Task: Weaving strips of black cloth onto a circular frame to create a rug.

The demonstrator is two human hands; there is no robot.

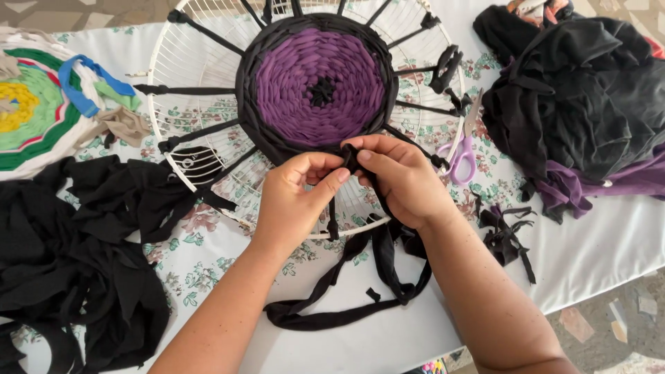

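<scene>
Left hand [294, 194] and right hand [402, 180] both pinched shut on a black fabric strip [350, 161] at the near edge of the purple woven round [320, 86]. Round mounted on a white wire frame [173, 62]. Strip trailing below it across the bench [596, 242]. Purple-handled scissors [463, 149] right of the round.

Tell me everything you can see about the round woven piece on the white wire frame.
The round woven piece has a purple centre of thick fabric strips, a small black knot in its middle, and a black woven border. It lies flat on a white wire frame, held by black strips running out like spokes to the rim. At its near edge, the left hand and right hand pinch a black fabric strip that trails down onto the flowered tablecloth.
</scene>
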